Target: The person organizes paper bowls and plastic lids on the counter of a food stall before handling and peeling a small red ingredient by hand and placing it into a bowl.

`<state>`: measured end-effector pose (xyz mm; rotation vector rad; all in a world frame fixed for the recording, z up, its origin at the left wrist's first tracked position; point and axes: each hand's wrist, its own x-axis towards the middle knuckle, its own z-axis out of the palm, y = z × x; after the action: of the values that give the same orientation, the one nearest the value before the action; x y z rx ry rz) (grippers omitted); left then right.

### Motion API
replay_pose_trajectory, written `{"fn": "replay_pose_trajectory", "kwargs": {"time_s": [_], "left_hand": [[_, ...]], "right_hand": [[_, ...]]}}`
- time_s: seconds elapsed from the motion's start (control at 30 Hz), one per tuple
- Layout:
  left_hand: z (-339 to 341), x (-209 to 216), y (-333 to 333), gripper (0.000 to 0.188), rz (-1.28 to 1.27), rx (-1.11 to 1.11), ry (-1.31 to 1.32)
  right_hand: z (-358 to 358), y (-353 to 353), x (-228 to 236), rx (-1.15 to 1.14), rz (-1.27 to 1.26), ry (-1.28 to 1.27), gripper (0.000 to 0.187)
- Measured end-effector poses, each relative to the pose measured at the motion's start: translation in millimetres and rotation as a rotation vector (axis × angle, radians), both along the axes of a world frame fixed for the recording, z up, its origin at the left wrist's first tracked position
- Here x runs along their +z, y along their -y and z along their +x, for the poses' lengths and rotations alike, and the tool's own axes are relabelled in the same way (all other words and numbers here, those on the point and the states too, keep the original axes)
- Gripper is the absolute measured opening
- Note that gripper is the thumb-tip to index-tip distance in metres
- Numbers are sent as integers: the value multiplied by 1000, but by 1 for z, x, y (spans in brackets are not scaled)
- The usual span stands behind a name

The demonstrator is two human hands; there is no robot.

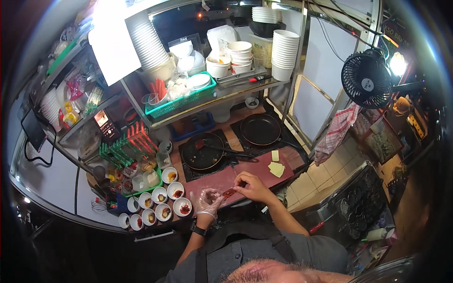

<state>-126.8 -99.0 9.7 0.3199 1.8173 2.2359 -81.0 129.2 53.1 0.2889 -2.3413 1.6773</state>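
My left hand (208,203), in a clear plastic glove, grips one end of a small dark-red packet, seemingly a sachet (229,193). My bare right hand (251,187) pinches its other end, above the front edge of the reddish-brown counter (214,180). The fingers hide part of the packet. Just left of my gloved hand stands a white bowl (182,206) with red sauce in it. Several more small white bowls (163,212) sit in rows beside it, holding dabs of red, yellow and dark seasoning.
Beyond my hands, a frying pan (200,158) with a spatula (222,150) in it and a second black pan (260,128) rest on stoves. Pale yellow slips (276,169) lie at the right. Sachet racks (123,147) stand at left; stacked cups (284,54) fill the shelf; a fan (367,79) hangs right.
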Motion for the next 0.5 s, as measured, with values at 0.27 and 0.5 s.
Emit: {"fn": "replay_pose_trajectory", "kwargs": {"time_s": [0.27,0.5], "left_hand": [[-4,-8,7,37,-4,-9,-9],[0,-1,1,36,-6,-62,26]], "right_hand": [[1,-6,1,-44,-27,22,18],[3,0,-3,48,31,65,22]]}}
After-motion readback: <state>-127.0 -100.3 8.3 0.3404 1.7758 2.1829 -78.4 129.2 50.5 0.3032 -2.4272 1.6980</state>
